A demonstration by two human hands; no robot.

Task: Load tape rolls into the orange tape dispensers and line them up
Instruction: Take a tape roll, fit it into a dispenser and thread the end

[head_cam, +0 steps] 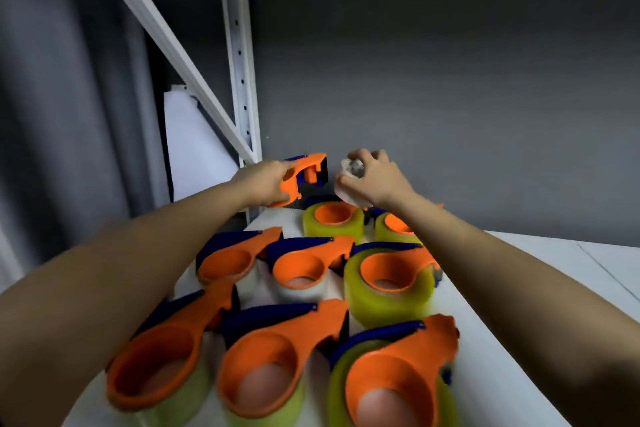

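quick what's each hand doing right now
Left hand: holding an empty orange tape dispenser.
Right hand: gripping a clear tape roll.

White shelf upright [239,55] and brace [166,35] against grey wall [450,62].

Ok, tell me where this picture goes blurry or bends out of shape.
Head view: the nearest row of loaded dispensers is smeared, the forearms soft; the left hand on an empty orange dispenser and the right hand on a clear tape roll are sharper; the white shelf post leans, wide-angle; lighting dim.
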